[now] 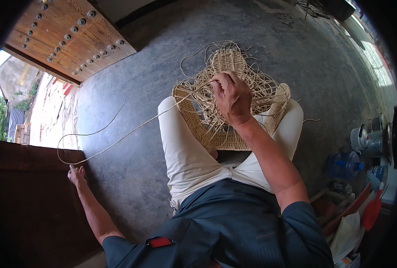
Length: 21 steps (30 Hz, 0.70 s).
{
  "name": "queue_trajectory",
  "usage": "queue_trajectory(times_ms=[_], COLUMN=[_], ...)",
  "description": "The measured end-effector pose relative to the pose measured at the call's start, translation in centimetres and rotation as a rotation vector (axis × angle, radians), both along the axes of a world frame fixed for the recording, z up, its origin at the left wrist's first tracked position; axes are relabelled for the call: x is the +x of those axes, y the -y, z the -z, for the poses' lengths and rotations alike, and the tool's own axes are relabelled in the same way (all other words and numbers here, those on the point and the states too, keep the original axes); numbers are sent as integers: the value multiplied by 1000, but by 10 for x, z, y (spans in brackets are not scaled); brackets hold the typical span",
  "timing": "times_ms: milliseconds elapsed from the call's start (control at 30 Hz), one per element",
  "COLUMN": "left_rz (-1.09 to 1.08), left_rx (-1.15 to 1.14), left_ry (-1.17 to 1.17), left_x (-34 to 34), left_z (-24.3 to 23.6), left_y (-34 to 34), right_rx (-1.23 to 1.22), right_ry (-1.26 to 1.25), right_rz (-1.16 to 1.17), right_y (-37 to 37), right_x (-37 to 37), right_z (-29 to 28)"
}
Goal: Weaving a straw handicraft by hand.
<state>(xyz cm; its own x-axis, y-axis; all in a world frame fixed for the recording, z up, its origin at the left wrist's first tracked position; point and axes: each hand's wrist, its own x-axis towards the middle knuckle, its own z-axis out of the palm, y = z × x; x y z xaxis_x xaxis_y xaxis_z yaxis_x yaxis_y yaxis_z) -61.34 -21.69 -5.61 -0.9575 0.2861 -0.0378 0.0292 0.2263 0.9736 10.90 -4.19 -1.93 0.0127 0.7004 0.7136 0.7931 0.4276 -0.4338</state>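
A partly woven straw-coloured piece (pixel 221 145), with a raised rounded flap and many loose cord ends, sits between my knees. Over its middle, my right hand (pixel 232 96) is closed with finger and thumb on a cord at the weave; the fingertips are partly hidden by the hand's back. A long thin cord (pixel 136 127) runs from there down to the left, loops, and reaches my left hand (pixel 76 174), which is out at arm's length at the far left, pinching it.
Dark concrete floor (pixel 122 192) surrounds me. A studded wooden door (pixel 60 33) is at the upper left, a dark brown panel (pixel 24 192) at the lower left. A kettle (pixel 358 139), blue water jug (pixel 343 165) and red plastic item (pixel 371 212) stand along the right side.
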Motion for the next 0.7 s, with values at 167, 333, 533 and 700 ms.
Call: queue_trajectory(times_ms=[167,333,533,700], left_rz=[852,1252,1163,1163], left_rx=[-186,179,269,123], left_ry=[-416,-592,-686,-758], left_x=[344,552,592,599], left_z=[-56,-49,-37,-35], left_y=[-80,-126,-198,-204], right_rx=[-70,-119,-144,-126], right_ry=[-100,-60,-92,-77], right_rz=[-13,-17,-40,-51], right_y=[-6,-6,-15,-23], right_x=[11,19,31,33], right_z=[-13,-21,-22,-30])
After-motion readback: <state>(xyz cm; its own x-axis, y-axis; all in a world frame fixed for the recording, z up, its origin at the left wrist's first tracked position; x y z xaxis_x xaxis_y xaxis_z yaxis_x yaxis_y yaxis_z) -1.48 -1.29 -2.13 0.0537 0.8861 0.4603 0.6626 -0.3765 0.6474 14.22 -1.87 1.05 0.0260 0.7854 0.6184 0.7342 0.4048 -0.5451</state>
